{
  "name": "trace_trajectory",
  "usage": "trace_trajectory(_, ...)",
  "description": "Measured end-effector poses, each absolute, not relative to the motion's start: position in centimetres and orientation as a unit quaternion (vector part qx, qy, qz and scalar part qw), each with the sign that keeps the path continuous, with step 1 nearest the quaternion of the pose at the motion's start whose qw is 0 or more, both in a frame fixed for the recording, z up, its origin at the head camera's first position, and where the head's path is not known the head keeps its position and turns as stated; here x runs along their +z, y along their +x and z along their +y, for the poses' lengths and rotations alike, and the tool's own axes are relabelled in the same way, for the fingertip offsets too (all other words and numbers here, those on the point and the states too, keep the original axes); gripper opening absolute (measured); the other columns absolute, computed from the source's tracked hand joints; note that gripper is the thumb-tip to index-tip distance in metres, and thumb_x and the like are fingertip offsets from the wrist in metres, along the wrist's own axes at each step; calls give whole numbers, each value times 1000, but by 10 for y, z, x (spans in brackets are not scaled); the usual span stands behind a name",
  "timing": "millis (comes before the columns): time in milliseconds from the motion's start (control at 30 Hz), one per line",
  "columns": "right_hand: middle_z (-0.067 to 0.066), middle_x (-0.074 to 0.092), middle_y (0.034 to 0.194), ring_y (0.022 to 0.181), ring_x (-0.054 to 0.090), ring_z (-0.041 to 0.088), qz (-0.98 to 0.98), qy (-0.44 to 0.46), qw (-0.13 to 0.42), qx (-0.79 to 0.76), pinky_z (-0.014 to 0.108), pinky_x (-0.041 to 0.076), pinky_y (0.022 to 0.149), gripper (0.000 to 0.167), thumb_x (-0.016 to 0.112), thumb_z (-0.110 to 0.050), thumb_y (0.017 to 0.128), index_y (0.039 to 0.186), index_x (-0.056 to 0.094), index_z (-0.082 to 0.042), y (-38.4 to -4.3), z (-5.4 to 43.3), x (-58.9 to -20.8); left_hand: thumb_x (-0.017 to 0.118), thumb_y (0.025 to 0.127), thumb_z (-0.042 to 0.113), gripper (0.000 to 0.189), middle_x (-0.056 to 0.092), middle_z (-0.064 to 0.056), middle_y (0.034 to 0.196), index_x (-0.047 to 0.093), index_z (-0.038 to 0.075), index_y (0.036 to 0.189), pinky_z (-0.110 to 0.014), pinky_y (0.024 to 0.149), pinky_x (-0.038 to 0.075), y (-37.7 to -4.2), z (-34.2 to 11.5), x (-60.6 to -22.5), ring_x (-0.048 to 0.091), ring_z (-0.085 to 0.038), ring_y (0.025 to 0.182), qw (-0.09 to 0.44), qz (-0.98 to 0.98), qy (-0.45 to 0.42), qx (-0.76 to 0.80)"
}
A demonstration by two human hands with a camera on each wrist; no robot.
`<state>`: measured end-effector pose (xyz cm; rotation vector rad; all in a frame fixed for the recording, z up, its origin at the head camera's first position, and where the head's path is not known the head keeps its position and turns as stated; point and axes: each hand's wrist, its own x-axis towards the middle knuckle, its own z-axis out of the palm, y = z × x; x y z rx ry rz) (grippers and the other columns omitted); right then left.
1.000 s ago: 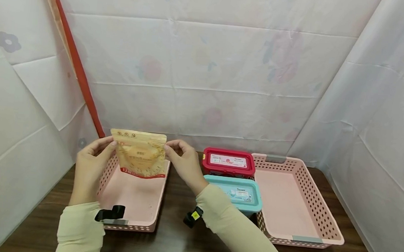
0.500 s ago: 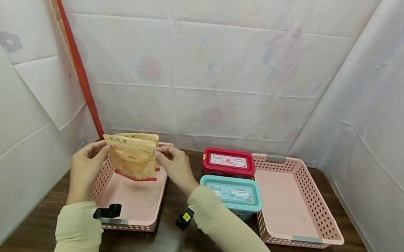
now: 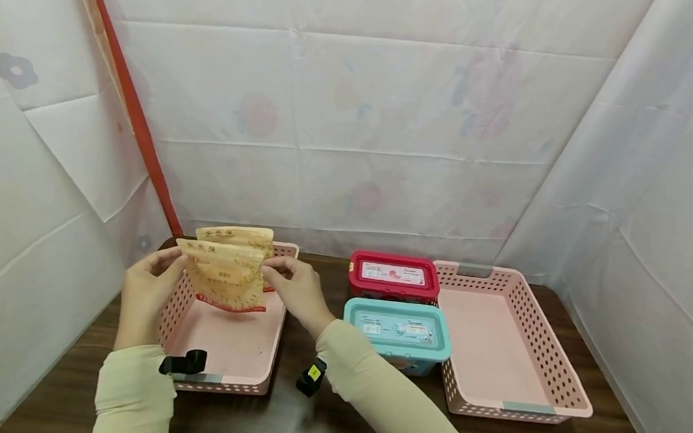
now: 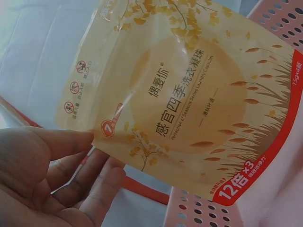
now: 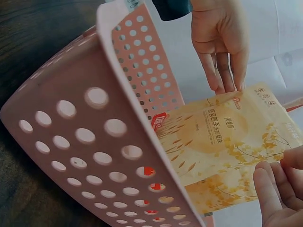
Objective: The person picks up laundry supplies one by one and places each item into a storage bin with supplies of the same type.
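Between both hands hangs a yellow laundry capsule pouch [image 3: 225, 280] with a red band along its bottom, over the left pink basket [image 3: 229, 351]. My left hand [image 3: 145, 292] pinches its upper left edge; in the left wrist view the thumb and fingertips grip the pouch's [image 4: 189, 94] side. My right hand [image 3: 303, 292] pinches the upper right edge, as the right wrist view also shows. Right behind stands a second, matching pouch [image 3: 236, 236], mostly hidden by the first, at the basket's far end.
Right of the hands, a red-lidded box [image 3: 393, 277] stands behind a teal-lidded box [image 3: 398, 330]. Beside them is another pink basket [image 3: 520, 355] with perforated walls. All rest on a dark wooden table [image 3: 365, 431], with white patterned cloth [image 3: 362, 108] around it.
Both hands have brought the front pouch left and slightly down, uncovering the second pouch behind it. The boxes and baskets have stayed in place.
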<state>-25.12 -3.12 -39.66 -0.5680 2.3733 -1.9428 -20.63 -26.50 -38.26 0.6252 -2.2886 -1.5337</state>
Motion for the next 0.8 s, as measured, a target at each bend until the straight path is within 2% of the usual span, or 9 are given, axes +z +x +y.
trace_trajectory(167,-8,70,94,87,64,10,763,-176,24,-622,25,53,71,17,70,-26,96,109,76,-16,-250,-33,-401,57,101,43,57,57,-10,131,54,8,145,-12,73,45,-205,-267,-387,54,-10,101,137,-804,216,-537)
trace_trajectory(300,-9,70,94,88,64,11,770,-171,29,-614,24,53,70,18,70,-26,96,109,76,-16,-250,-34,-405,56,101,45,59,56,-11,132,52,8,147,-15,74,46,-205,-269,-390,54,-14,106,118,-809,218,-533)
trace_trajectory(533,-10,69,92,84,63,6,787,-163,36,-594,23,53,69,16,70,-25,96,109,76,-16,-250,-38,-408,52,102,48,64,52,-18,141,47,6,150,-32,85,47,-204,-271,-394,51,-28,122,99,-819,216,-522)
trace_trajectory(800,-11,68,90,81,62,4,792,-155,43,-589,24,52,68,15,71,-26,96,107,76,-17,-250,-39,-412,49,103,47,66,48,-21,145,42,2,152,-48,100,45,-203,-272,-397,46,-34,129,85,-813,205,-538)
